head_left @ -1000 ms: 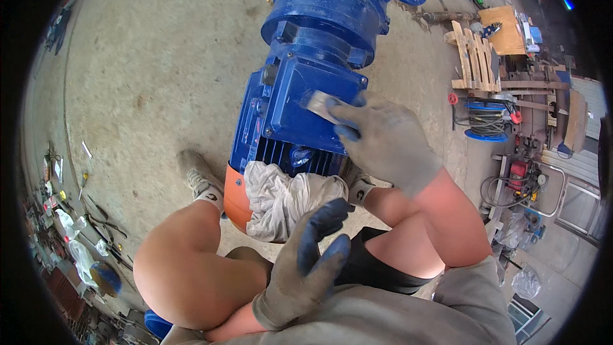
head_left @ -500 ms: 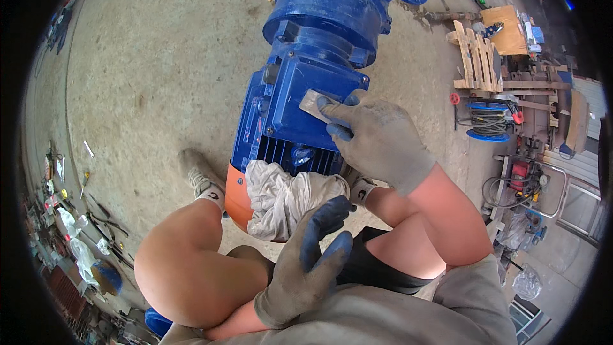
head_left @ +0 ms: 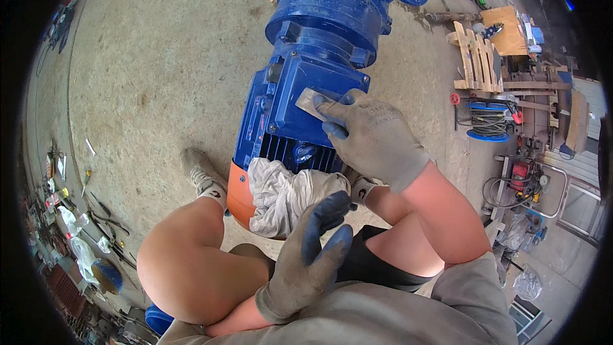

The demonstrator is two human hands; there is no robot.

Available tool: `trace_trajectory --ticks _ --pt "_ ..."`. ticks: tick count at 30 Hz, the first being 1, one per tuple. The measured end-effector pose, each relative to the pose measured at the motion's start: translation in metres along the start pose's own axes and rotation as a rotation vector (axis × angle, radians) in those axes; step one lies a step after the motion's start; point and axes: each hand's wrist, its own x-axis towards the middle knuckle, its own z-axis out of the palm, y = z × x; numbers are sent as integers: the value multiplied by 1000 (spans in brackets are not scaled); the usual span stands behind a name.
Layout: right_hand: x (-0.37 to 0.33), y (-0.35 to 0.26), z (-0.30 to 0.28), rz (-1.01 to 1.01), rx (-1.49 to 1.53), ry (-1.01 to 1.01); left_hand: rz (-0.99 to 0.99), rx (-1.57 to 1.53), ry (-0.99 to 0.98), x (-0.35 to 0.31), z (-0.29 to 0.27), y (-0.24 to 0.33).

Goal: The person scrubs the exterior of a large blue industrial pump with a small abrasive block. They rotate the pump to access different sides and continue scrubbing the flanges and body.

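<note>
Block (head_left: 308, 102), pale and flat, is at the lid (head_left: 295, 80) of the blue motor, under the fingertips of the right hand. At the far left, crumpled plastic (head_left: 83, 257) lies on the floor among loose tools; nearer in, a shoe (head_left: 203, 169) is planted just beside the orange end cap (head_left: 239, 197) of the motor (head_left: 253, 112). The motor's long axis runs from that cap, close to the person, away and slightly right to the pump (head_left: 322, 22). A whitish rag (head_left: 287, 198) is bunched over the near end. The gloved left hand (head_left: 299, 275) hovers close by, its grip empty, fingers loosely curled and thumb apart; whether its fingertips touch the rag cannot be told. Next comes the key relation: the block pokes out leftward and away from the person, its visible length slanting from far left to near right, across the motor's axis. The gloved right hand (head_left: 377, 134) is clearly the nearer one, reaching in from the right, its grip closed on the block with fingers and thumb over the near end. So the block lies at the tips of that grip, seemingly flat against the lid. Farther right, well apart, are a wooden pallet (head_left: 474, 61) and a cable reel (head_left: 488, 122).
</note>
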Motion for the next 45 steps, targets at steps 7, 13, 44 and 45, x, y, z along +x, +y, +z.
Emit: trace_trajectory --ticks 7,13,44,45 --pt "3 -3 -4 -47 44 -48 -26 -26 -18 -2 -1 1" --pt "-4 -1 -6 100 -62 -145 -19 -17 -45 -1 1 -6" --pt "-53 116 -100 437 491 332 687 1971 -134 179 -6 -1" --pt "-54 116 -101 471 484 289 687 2121 -256 173 -34 24"
